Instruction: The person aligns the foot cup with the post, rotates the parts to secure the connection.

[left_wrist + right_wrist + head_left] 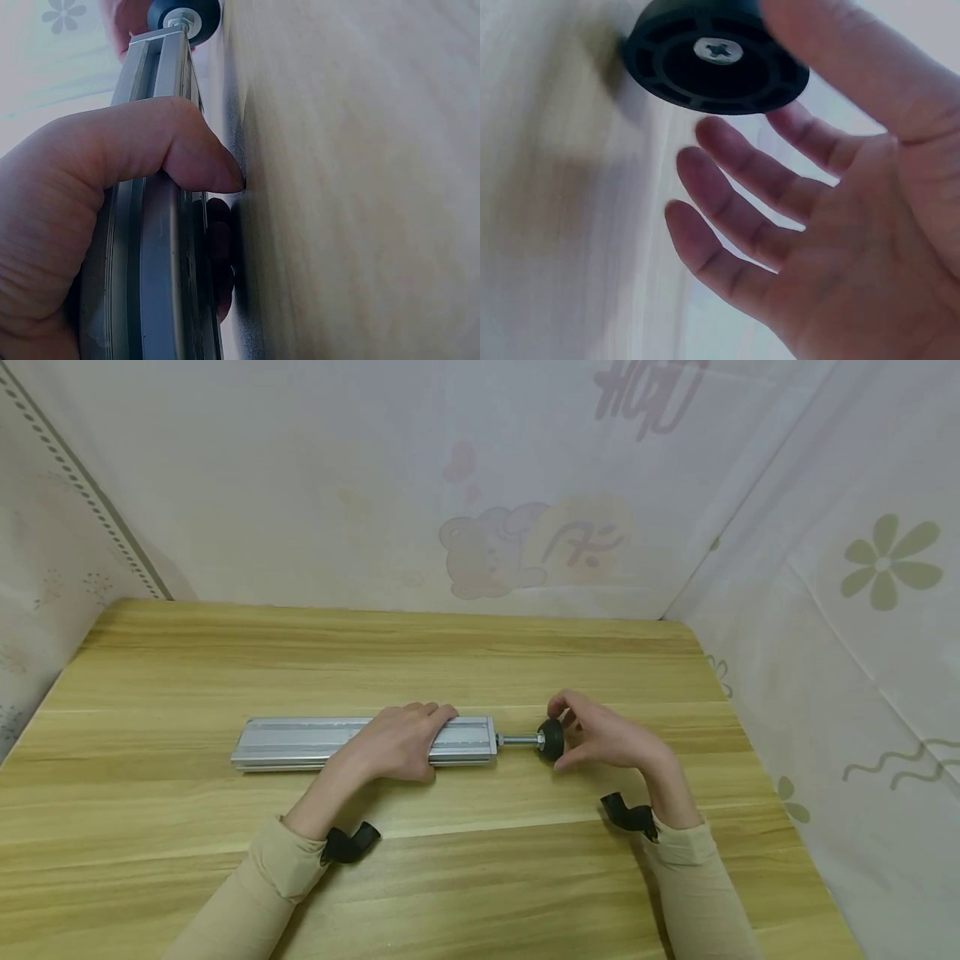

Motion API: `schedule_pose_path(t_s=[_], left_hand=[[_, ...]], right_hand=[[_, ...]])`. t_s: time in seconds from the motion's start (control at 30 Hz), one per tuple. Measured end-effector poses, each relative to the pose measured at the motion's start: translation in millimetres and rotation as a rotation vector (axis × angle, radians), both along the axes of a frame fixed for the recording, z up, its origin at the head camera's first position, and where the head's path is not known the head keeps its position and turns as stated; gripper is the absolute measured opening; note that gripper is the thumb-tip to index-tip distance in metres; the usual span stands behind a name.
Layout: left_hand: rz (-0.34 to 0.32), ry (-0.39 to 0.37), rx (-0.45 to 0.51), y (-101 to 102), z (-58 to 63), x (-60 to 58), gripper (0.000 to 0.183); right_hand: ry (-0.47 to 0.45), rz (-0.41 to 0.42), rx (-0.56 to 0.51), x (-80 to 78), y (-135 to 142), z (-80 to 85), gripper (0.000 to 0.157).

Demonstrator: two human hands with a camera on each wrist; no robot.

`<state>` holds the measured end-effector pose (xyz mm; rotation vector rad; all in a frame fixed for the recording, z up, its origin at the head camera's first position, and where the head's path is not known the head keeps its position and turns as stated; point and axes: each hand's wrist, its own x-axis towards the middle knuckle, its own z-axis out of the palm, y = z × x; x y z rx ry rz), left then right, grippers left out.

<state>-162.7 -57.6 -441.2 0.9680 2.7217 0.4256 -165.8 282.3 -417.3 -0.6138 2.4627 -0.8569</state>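
A silver aluminium profile (292,740) lies lengthwise on the wooden table. My left hand (401,739) grips it across the top near its right end, thumb bent over the near side and fingertips on the far side. From the profile's right end plate sticks a threaded rod (519,740) with a nut at each end, bearing a black round leveling foot (552,740). My right hand (611,737) pinches the foot's rim between thumb and index finger. In the right wrist view the ribbed underside of the foot (712,82) shows a cross-head screw, and the other fingers are loosely bent below it.
The wood-grain table (480,877) extends around the profile on all sides. Behind it and to both sides hang pale printed cloths (300,485). A black wrist mount (352,842) sticks out from the left cuff, and another black mount (628,815) from the right.
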Motion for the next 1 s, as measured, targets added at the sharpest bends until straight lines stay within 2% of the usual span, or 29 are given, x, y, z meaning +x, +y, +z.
schedule_pose_path(t_s=[0.13, 0.27, 0.4, 0.57, 0.73, 1.0], left_hand=[[-0.001, -0.001, 0.001, 0.0, 0.5, 0.0, 0.083], [0.000, 0.001, 0.002, 0.2, 1.2, 0.2, 0.082], [0.000, 0.000, 0.001, -0.1, 1.4, 0.5, 0.082], [0.007, 0.000, -0.001, -0.7, 2.3, 1.3, 0.083], [0.010, -0.003, 0.000, -0.3, 3.2, 1.6, 0.083], [0.012, 0.017, 0.002, 0.6, 1.4, 1.3, 0.083]], right_hand=[[0.056, 0.010, 0.018, -1.3, -3.7, -1.0, 0.069], [0.072, 0.008, 0.026, -2.3, -4.7, -2.6, 0.068], [0.054, 0.003, 0.023, -1.9, -1.1, -3.2, 0.060], [0.011, 0.045, 0.040, -1.1, 4.1, 0.1, 0.047], [-0.015, 0.080, 0.068, -1.8, 5.0, 2.9, 0.049], [-0.045, 0.063, 0.059, 1.6, 3.5, 6.3, 0.059]])
